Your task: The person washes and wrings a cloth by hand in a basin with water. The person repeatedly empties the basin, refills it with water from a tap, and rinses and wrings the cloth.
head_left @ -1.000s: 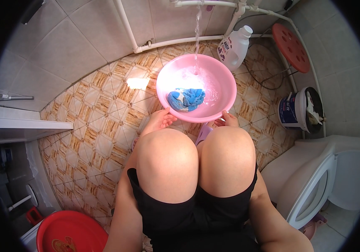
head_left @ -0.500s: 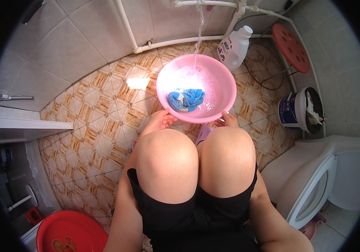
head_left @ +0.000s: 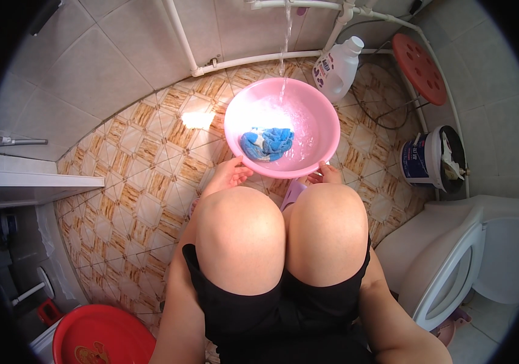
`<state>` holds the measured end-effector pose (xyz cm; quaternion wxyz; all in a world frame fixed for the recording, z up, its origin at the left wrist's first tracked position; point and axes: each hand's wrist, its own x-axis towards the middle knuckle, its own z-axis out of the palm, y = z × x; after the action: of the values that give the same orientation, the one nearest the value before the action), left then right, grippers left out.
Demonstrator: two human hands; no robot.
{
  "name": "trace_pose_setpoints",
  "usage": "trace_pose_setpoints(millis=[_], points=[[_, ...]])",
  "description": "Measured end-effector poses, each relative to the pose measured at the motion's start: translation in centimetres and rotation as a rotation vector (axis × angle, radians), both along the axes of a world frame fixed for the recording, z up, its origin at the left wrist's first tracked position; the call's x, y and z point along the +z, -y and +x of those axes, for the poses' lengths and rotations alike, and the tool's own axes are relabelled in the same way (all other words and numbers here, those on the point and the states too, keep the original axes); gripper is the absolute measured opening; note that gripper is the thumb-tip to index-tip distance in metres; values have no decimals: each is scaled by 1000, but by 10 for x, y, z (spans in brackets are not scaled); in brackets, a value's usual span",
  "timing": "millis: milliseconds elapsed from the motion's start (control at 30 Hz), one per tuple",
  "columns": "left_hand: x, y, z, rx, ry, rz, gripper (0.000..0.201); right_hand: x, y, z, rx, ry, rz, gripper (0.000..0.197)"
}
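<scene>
A pink basin (head_left: 324, 130) sits on the floor in front of my knees, with shallow, rippling water in it. Inside, toward the near left, a crumpled blue and white cloth (head_left: 267, 144) lies wet; whether it is a garment or a towel I cannot tell. My left hand (head_left: 230, 173) grips the basin's near left rim, thumb on top and fingers below. At the near right rim my right hand (head_left: 327, 174) holds on the same way, its fingers partly hidden by my knee. A stream of water (head_left: 285, 48) falls from above into the far side of the basin.
Behind the basin at the right stands a white detergent bottle (head_left: 337, 70), close to wall pipes (head_left: 259, 62). Farther right are a red stool (head_left: 420, 70), a bucket (head_left: 422, 159) and a toilet (head_left: 453, 273). A red basin (head_left: 105, 333) is at lower left, below a white shelf (head_left: 44, 176).
Almost nothing differs. The basin appears very slightly farther left, with both hands still on its rim. Water keeps pouring in.
</scene>
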<state>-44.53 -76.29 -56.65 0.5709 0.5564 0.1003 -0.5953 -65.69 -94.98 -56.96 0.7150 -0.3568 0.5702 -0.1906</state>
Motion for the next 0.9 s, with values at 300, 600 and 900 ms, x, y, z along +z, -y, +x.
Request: trace_pose_setpoints(millis=[300, 600, 900], points=[[-3, -1, 1, 2, -20, -6, 32, -7, 2, -1, -18, -30, 11, 24], [-5, 0, 0, 18, -28, -3, 30, -7, 1, -1, -23, -11, 15, 24], [-3, 0, 0, 12, -35, -8, 31, -4, 0, 0, -39, -13, 15, 23]])
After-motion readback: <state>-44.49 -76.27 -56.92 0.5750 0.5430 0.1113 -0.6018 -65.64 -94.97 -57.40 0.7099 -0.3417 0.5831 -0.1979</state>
